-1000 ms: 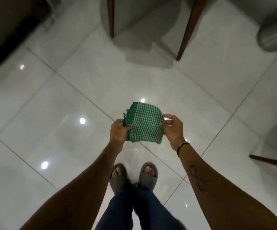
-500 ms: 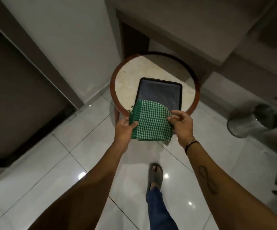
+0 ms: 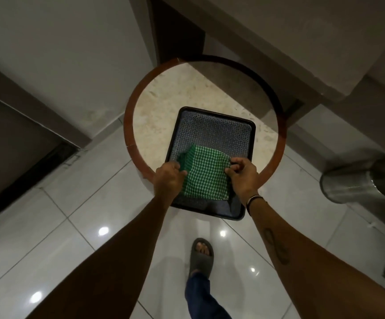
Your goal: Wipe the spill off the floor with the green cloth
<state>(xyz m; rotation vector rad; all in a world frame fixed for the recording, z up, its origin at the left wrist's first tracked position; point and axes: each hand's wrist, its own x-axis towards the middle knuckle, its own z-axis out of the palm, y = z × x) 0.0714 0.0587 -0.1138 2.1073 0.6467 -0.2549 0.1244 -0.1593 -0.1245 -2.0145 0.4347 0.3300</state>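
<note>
The green checked cloth [image 3: 204, 173] is folded and held over the near half of a dark rectangular tray [image 3: 212, 125]. My left hand [image 3: 168, 179] pinches the cloth's left edge and my right hand [image 3: 242, 174] pinches its right edge. The tray lies on a round table [image 3: 164, 107] with a pale stone top and a brown wooden rim. I cannot tell whether the cloth touches the tray. No spill shows on the glossy white floor tiles [image 3: 90, 203].
A metal waste bin [image 3: 362, 180] stands on the floor to the right of the table. A wall and a dark doorway lie to the left, and a pale counter or ledge overhangs the table's far side. My sandalled foot [image 3: 202, 255] is on the tiles below the table.
I have looked up from the floor and stepped to the round table. Both hands have carried the cloth forward from above the floor to over the tray.
</note>
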